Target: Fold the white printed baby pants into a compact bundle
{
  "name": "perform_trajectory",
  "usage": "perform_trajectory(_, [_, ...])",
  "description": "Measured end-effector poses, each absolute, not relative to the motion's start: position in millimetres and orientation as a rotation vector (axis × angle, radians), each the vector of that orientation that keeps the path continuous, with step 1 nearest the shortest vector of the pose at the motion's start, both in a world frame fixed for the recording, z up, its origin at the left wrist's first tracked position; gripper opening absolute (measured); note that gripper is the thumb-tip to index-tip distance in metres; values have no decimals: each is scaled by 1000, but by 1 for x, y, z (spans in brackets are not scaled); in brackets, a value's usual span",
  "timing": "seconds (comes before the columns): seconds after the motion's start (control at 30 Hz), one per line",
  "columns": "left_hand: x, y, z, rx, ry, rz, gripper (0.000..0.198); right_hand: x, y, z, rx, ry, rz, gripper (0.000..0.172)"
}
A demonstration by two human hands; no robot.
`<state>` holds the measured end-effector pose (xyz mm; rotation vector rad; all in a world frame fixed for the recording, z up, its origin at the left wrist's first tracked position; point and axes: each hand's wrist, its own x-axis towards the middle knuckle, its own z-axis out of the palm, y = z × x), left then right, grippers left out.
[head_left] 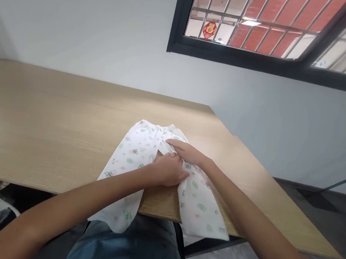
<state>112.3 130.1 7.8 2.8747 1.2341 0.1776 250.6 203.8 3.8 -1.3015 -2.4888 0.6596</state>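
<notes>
A white cloth garment with small green print (195, 200), two legs spread, lies on the light-wood desk (53, 126), overhanging its near edge. The right hand (189, 153) rests open and flat on the fabric. The left hand (169, 170) sits curled against it; grip unconfirmed.

White child's trousers (196, 207): scattered small green, pink, grey motifs. Tabletop (59, 127): pale oak, faint wood grain. Wall (88, 21): pale grey. Window frame (180, 14): black. Outer wall (269, 3): red brick. Diamond ornament (209, 30): red, gold centre. Jeans (124, 255): blue denim.
</notes>
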Motion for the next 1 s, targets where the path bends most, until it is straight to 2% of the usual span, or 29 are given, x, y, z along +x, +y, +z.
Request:
perform_trajectory(0.07, [125, 127, 6, 2886, 1232, 153, 44, 255, 206, -2, -1268, -2457, 652, 43])
perform_trajectory(0.2, [133, 115, 13, 2959, 1063, 180, 31, 254, 217, -9, -1227, -2411, 596, 41])
perform_trajectory(0.27, [138, 114, 16, 2956, 1010, 164, 32, 253, 222, -12, -1203, -2400, 562, 41])
perform_trajectory(0.43, [158, 76, -6, 2868, 1193, 106, 72, 251, 235, -20, -1169, -2360, 444, 39])
perform_trajectory(0.53, [170, 26, -37, 2986, 1214, 405, 85, 249, 243, -27, -1197, -2291, 386, 37])
perform_trajectory(0.6, [177, 2, -53, 3075, 1320, 739, 72, 248, 247, -30, -1239, -2230, 350, 35])
perform_trajectory(0.63, [180, -3, -57, 3092, 1361, 873, 58, 248, 249, -31, -1269, -2195, 334, 33])
perform_trajectory(0.7, [185, 0, -57, 3052, 1358, 981, 25, 250, 250, -32, -1344, -2122, 307, 29])
perform_trajectory(0.73, [186, 8, -53, 3001, 1307, 960, 15, 250, 250, -33, -1383, -2087, 299, 28])
perform_trajectory(0.77, [187, 17, -49, 2937, 1234, 916, 12, 252, 250, -32, -1418, -2058, 296, 27])
perform_trajectory(0.9, [181, 48, -37, 2750, 1038, 729, 31, 259, 246, -27, -1508, -1980, 340, 25])
perform_trajectory(1.0, [174, 53, -35, 2701, 966, 674, 26, 266, 242, -20, -1562, -1922, 448, 18])
